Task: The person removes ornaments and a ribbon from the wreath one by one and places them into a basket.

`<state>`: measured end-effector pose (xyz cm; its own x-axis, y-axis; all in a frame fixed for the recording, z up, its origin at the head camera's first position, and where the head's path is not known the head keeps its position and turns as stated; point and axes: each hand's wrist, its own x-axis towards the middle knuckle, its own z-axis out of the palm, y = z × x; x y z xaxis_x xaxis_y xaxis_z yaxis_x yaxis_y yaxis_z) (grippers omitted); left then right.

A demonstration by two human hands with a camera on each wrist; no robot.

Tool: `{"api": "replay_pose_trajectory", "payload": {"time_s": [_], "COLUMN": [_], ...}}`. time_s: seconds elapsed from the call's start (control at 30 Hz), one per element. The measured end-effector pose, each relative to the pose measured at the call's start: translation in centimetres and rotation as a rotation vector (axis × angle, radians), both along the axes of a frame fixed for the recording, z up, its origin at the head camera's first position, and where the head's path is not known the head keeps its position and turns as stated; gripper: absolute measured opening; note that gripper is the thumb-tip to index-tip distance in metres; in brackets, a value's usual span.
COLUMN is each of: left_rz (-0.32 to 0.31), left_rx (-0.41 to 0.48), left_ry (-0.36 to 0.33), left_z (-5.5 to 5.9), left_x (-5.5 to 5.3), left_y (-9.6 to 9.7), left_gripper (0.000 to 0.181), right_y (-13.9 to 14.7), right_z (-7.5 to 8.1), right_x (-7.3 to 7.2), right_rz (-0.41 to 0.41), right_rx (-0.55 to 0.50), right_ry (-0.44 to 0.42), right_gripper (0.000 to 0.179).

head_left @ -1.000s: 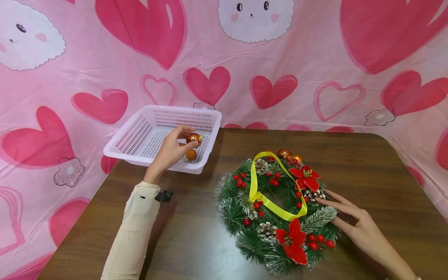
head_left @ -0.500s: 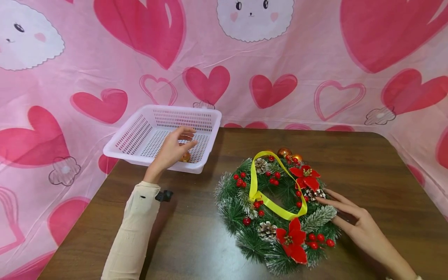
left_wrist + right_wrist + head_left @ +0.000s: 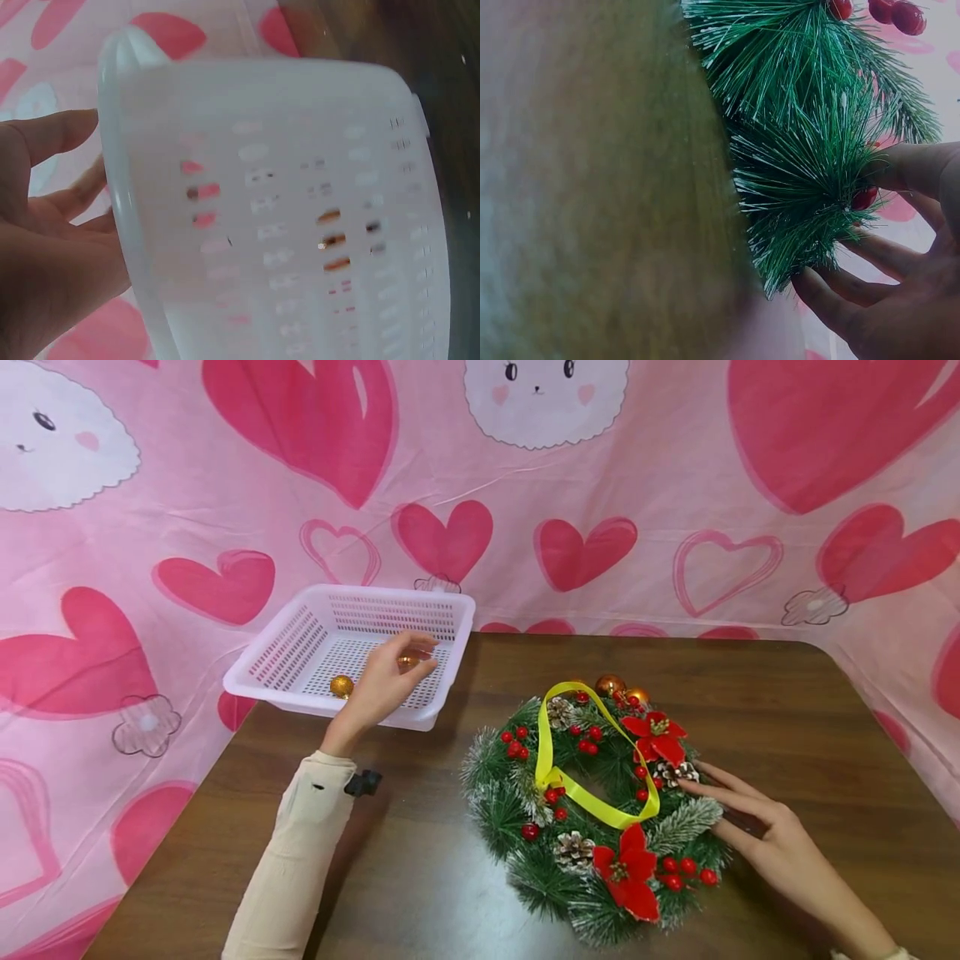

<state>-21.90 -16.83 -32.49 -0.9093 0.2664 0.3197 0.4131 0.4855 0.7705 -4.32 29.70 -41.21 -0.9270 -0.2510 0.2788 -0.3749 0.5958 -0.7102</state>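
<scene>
My left hand (image 3: 386, 681) is inside the white plastic basket (image 3: 245, 683), thumb and fingers loosely curved and apart. A shiny orange bauble (image 3: 407, 661) shows partly behind the fingers. In the left wrist view, the thumb and fingers (image 3: 64, 135) are spread beyond the basket rim, and orange shows through the slots. A gold ball (image 3: 342, 686) lies in the basket left of the wrist. My right hand (image 3: 780, 843) rests extended fingers against the right edge of a green wreath (image 3: 540, 868) with red flowers, berries, pine cones and a yellow ribbon (image 3: 600, 810).
Shiny orange baubles (image 3: 610, 685) sit at the wreath's far edge. The brown wooden table (image 3: 420, 860) runs back to a pink cloth (image 3: 517, 468) printed with hearts. The basket stands at the table's back left corner, close to the cloth.
The bauble pinched in my left hand a second ago has been let go. The gold ball now shows further left in the basket. My left hand has shifted slightly right; the right stays put.
</scene>
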Motion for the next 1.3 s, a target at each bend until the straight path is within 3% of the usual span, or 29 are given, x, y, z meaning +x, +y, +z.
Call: {"api": "replay_pose_trajectory", "payload": {"time_s": [0.3, 0.6, 0.8, 1.3], "left_rz": [-0.058, -0.110, -0.133, -0.235], "left_rx": [-0.035, -0.077, -0.039, -0.039], "left_ry": [0.044, 0.126, 0.072, -0.031], "left_z": [-0.9, -0.8, -0.8, -2.6], "left_x": [0.7, 1.2, 1.1, 0.4], "left_y": [2.7, 4.9, 6.0, 9.8], "left_gripper": [0.026, 0.023, 0.022, 0.023], "right_y": [0.3, 1.0, 1.3, 1.9], "right_z": [0.1, 0.2, 0.5, 0.5], "right_x": [-0.5, -1.3, -1.5, -2.5], "right_rz": [0.021, 0.031, 0.046, 0.088], "right_rx": [-0.006, 0.006, 0.012, -0.027], "right_ry": [0.007, 0.029, 0.005, -0.056], "right_gripper": [0.047, 0.046, 0.044, 0.046]}}
